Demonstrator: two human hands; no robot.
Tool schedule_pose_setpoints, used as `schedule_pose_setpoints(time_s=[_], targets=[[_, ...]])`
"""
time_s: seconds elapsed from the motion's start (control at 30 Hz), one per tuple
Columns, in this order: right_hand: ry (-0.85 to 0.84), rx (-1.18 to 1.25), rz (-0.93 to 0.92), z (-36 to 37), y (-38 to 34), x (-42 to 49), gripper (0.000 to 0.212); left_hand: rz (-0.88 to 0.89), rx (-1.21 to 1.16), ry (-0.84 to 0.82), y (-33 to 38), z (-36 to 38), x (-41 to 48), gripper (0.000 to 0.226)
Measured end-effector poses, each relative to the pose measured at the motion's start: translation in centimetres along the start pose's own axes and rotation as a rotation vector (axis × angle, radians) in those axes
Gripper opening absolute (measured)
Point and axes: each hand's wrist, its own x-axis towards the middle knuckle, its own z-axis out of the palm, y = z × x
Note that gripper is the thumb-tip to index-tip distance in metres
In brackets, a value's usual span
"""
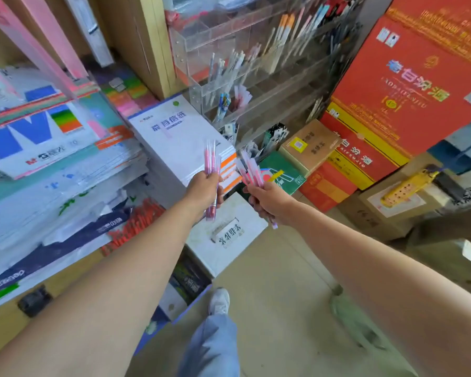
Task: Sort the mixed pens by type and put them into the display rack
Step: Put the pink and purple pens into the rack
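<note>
1. While both arms reach forward, the left hand [204, 189] curls its fingers round the left bundle of pink pens [211, 161]. The bundle is held nearly upright, its tips above the fist and its ends below it.
2. The right hand [269, 201] grips the right bundle of pink pens [250, 170], which tilts up and to the left. The two bundles are near each other but apart.
3. The display rack [256, 77], clear acrylic with tiered compartments, stands beyond and above both hands. Some compartments hold upright pens; motion blur hides their types.
4. The white paper stack [180, 131] lies just behind the left bundle, beside the rack's lower left corner.
5. The green box [283, 174], the brown carton [309, 145] and the red carton [408, 91] crowd the floor right of the rack.
6. The white labelled box [229, 235] sits beneath both hands, and a shoe [219, 300] is below it.
</note>
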Motion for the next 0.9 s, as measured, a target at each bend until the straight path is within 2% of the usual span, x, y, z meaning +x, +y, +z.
schedule_pose_setpoints(time_s=[0.1,0.2,0.3,0.43,0.63,0.77,0.9], targets=[[0.072,-0.053,0.036,-2.5,-2.3,3.7,0.043,-0.001,0.014,-0.002,2.3,1.1,3.7,0.022],[0.118,-0.001,0.103,-4.7,-4.5,7.5,0.063,-0.01,0.03,-0.003,4.4,2.2,7.5,0.02],[0.104,0.054,0.146,-6.9,-6.7,10.9,0.062,-0.005,0.053,0.001,6.3,3.2,10.8,0.02],[0.07,-0.058,0.088,-9.5,-9.1,16.0,0.052,-0.008,0.08,0.033,8.2,4.6,14.7,0.023],[-0.188,-0.167,0.02,-13.4,-12.2,22.7,0.034,-0.008,0.034,0.133,10.1,7.5,19.4,0.034],[-0.438,-0.15,0.054,-16.1,-13.4,25.9,0.029,-0.08,-0.088,0.292,10.8,9.9,21.4,0.027],[-0.611,-0.329,0.027,-17.5,-14.5,27.5,0.03,-0.14,-0.282,0.418,12.2,11.8,22.3,0.029]])
